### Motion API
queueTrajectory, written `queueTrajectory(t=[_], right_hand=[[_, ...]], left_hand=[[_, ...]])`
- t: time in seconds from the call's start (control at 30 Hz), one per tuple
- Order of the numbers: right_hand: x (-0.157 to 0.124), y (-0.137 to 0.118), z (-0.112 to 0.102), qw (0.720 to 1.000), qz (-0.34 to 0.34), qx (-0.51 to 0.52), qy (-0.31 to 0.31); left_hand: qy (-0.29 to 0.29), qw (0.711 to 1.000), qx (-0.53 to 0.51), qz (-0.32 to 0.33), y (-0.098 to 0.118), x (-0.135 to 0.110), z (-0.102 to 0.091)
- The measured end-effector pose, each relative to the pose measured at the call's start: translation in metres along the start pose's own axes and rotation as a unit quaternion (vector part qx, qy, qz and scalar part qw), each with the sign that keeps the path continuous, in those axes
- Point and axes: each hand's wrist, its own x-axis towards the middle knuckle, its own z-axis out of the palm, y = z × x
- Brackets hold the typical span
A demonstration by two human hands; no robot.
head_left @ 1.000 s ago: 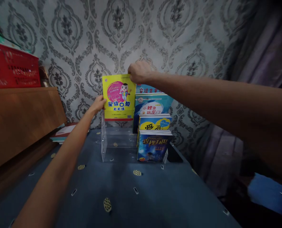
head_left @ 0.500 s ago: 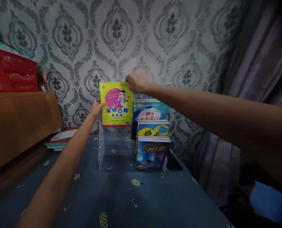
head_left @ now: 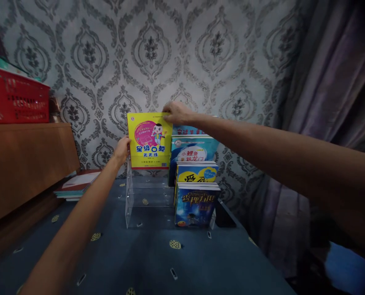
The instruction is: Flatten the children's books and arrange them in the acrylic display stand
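The right hand (head_left: pixel 176 112) was closed on the top right corner of the yellow workbook (head_left: pixel 149 141), fingers folded over its upper edge. The left hand (head_left: pixel 122 149) clasped the book's left edge about halfway down. Between the two grips the book stood upright, cover towards the wearer, over the rear step of the clear stand (head_left: pixel 133 200). Whether its bottom edge was already seated there could not be told.

Just right of the right-hand grip, a row of other books filled the stand's other half. The light-blue book (head_left: pixel 192 148) was at the back, a yellow-and-blue one (head_left: pixel 196 172) was lower, and the dark-blue book (head_left: pixel 195 205) was in front.

The main risk, as I judged it, lay below the grips. The stand was transparent and the light was dim (its steps barely showed against the blue tablecloth (head_left: pixel 158 262)). The bottom edge could therefore miss the rear step and drop into the empty tiers in front.

Both holds sat on the upper half of a thin, soft cover. If either hand let go before the foot was supported, the book would probably bow or tip forward.

A sideways nudge from the right-hand corner could also push the light-blue book askew. Too much downward pressure might skid the light stand on the cloth.
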Motion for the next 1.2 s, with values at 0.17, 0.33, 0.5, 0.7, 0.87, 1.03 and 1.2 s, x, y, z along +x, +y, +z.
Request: queueTrajectory(t=[0.17, 0.33, 0.5, 0.7, 0.87, 1.03, 1.2], right_hand=[[0.0, 0.002, -0.004, 1.0, 0.002, 0.024, -0.013], [-0.007, 0.005, -0.009, 0.998, 0.016, 0.063, -0.014], [-0.011, 0.009, -0.012, 0.996, 0.026, 0.091, 0.001], [-0.016, 0.016, -0.011, 0.994, 0.029, 0.104, 0.015], [-0.021, 0.022, -0.011, 0.995, 0.027, 0.094, 0.02], [-0.025, 0.026, -0.012, 0.998, 0.017, 0.055, 0.039], [-0.027, 0.024, -0.018, 0.997, -0.04, 0.066, -0.017]], left_hand=[[-0.016, 1.0, -0.008, 0.015, -0.005, -0.002, 0.002], [-0.025, 1.0, -0.006, 0.018, -0.005, -0.004, 0.002], [-0.027, 0.999, -0.006, 0.024, -0.004, -0.007, 0.002], [-0.02, 0.999, -0.002, 0.033, -0.001, -0.01, 0.006], [-0.008, 0.999, 0.0, 0.043, 0.001, -0.013, 0.008], [0.002, 0.999, 0.0, 0.046, 0.002, -0.014, 0.008], [0.004, 0.999, 0.003, 0.046, 0.002, -0.015, 0.009]])
